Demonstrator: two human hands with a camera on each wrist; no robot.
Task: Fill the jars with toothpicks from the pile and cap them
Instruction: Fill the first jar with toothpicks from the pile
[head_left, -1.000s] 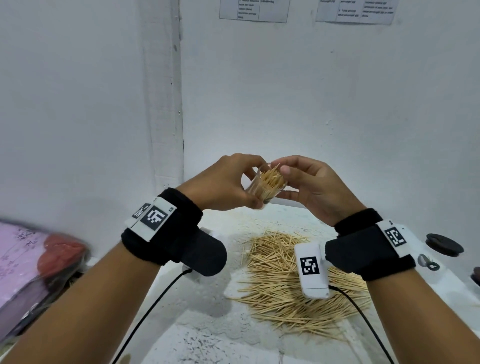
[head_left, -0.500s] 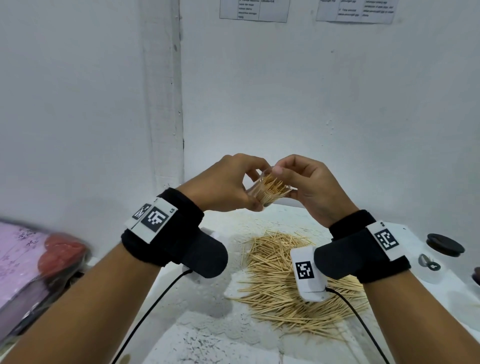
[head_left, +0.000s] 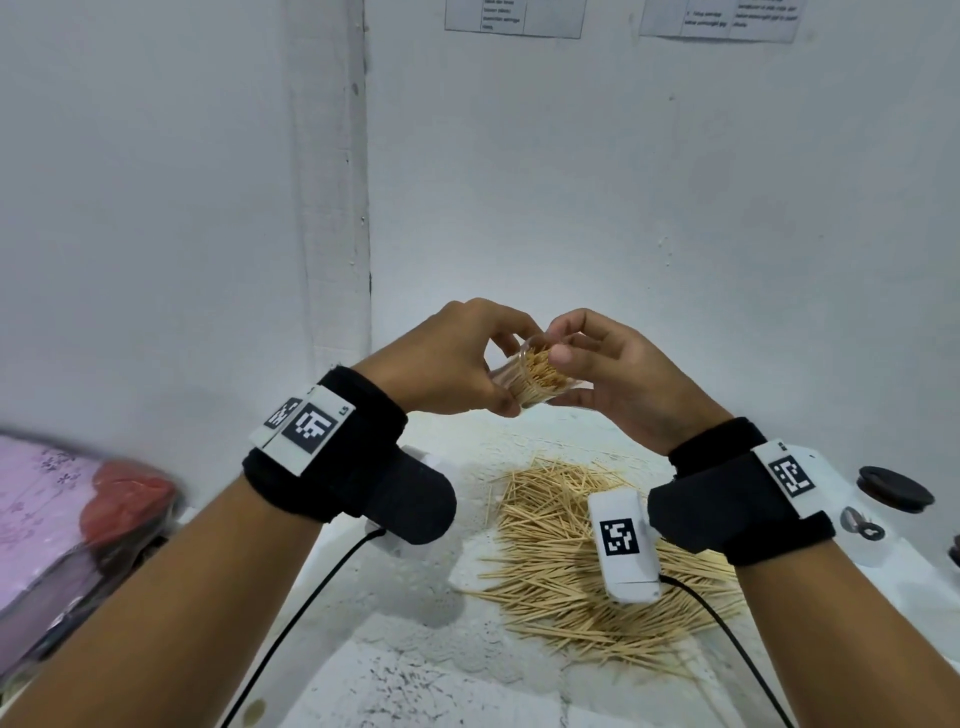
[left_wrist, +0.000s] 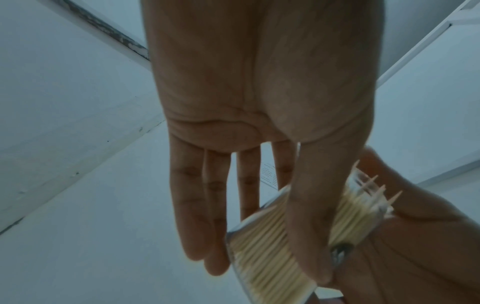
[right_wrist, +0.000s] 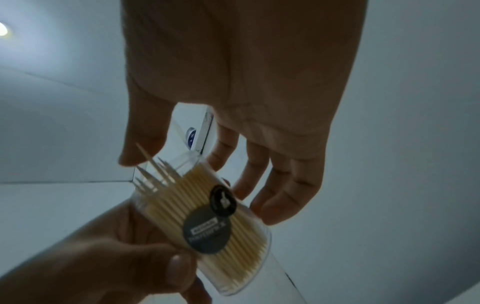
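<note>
One clear jar (head_left: 535, 382), packed with toothpicks (right_wrist: 207, 205), held in both grips.

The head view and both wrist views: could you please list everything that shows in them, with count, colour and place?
Jar: one, clear plastic with dark round labels, packed with toothpicks, held tilted above the table, uncapped.
Toothpick pile: one, pale wood, loose on the white table.
Lid: one, black, on the table at the far right.
Papers: two sheets, white, on the wall at the top.
Pink and red bundle: one, blurred, at the left edge.
Wrist bands: two, black with white code tags, cabled.
Left hand: grips the jar's body.
Right hand: thumb and fingers at the jar's open mouth.
</note>
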